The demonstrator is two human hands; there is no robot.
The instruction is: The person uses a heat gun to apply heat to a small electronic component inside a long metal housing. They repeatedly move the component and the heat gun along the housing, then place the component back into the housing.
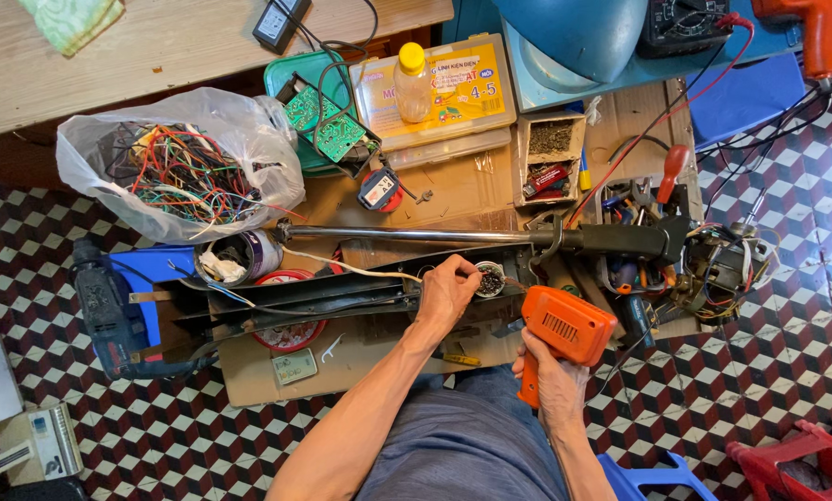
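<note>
My right hand (553,378) grips the handle of an orange power drill (564,327), its nose pointing left toward a long black metal stand (342,295) lying across cardboard. My left hand (446,289) reaches with pinched fingers into a small round cup of screws (490,278) beside the stand; whether a screw is between the fingertips is hidden. A dark metal tube (416,234) runs along the stand's far side to a motor with loose wires (717,264).
A clear bag of coloured wires (179,167) lies at the left, a blue drill (105,311) below it. Behind are a green circuit board (328,125), a yellow parts box (439,88) with a bottle, a tool tray (634,199) and a red plastic stool (787,459).
</note>
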